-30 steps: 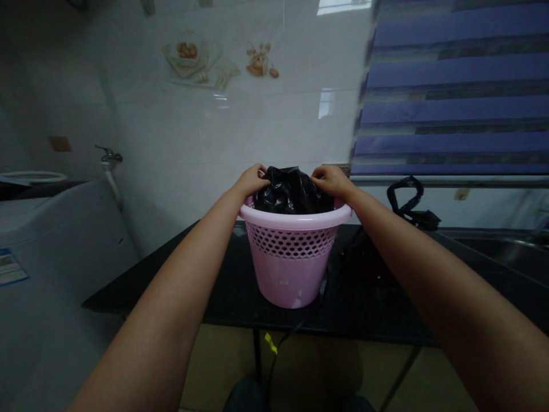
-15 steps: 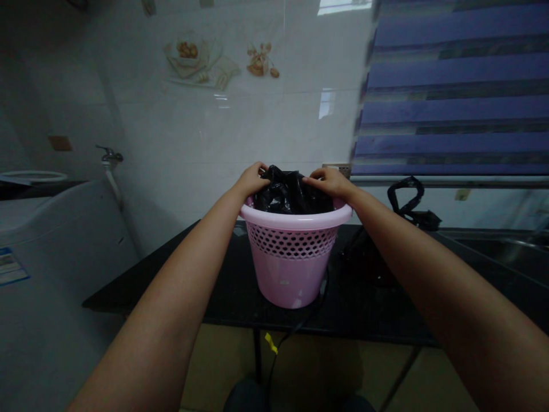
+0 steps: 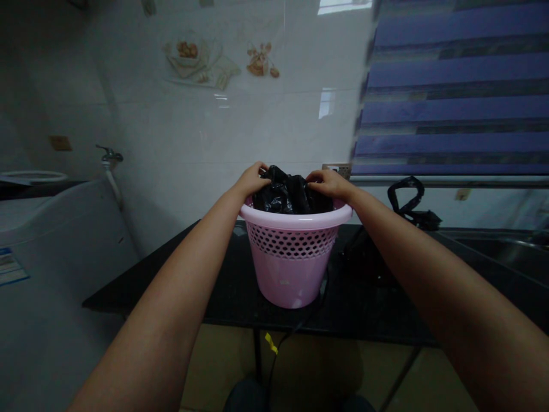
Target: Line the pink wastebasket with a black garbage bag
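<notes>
A pink plastic basket [image 3: 291, 280] with a band of holes below its rim stands upright on the black counter. Crumpled black plastic bag [image 3: 285, 194] fills its mouth and rises a little above the rim. On the left side, my left hand [image 3: 253, 179] is closed on the bag's edge, thumb toward the middle. Across from it, my right hand [image 3: 328, 183] grips the bag's right part between thumb and fingers. Both wrists are over the basket's rim.
Right of the basket sits another black bag [image 3: 369, 257] with a looped handle, beside a sink [image 3: 510, 252]. A grey-white appliance [image 3: 55, 246] and a wall tap [image 3: 110, 154] are at the left. A cable with a yellow tag [image 3: 271, 343] hangs at the counter's front edge.
The bag's top between my hands has shifted and folded differently. My right hand has moved very slightly; my left hand stays in place.
</notes>
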A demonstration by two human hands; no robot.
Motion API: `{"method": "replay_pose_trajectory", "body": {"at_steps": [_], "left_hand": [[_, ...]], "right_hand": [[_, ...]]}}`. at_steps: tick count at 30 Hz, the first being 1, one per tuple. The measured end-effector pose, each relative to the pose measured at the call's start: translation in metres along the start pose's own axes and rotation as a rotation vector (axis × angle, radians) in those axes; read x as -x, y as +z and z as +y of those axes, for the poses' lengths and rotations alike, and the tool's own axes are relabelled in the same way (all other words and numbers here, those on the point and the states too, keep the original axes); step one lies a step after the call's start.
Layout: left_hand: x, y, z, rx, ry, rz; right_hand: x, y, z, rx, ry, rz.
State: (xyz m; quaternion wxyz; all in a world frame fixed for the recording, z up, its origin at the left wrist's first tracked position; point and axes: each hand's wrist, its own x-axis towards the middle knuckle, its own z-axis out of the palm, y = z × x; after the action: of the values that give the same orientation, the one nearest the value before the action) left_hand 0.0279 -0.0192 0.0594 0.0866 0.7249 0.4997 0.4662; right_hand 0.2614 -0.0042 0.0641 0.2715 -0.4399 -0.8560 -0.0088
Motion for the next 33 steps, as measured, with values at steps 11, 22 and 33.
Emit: {"method": "replay_pose_trajectory", "body": {"at_steps": [11,22,33], "left_hand": [[0.003,0.000,0.004,-0.002,-0.024,0.026],[0.001,0.000,0.001,-0.035,-0.021,0.039],[-0.005,0.000,-0.004,-0.106,-0.041,0.095]], "right_hand": [[0.002,-0.001,-0.003,0.008,0.086,-0.016],[-0.003,0.002,0.005,0.090,0.045,0.075],[-0.001,0.002,0.007,0.114,0.073,0.126]]}}
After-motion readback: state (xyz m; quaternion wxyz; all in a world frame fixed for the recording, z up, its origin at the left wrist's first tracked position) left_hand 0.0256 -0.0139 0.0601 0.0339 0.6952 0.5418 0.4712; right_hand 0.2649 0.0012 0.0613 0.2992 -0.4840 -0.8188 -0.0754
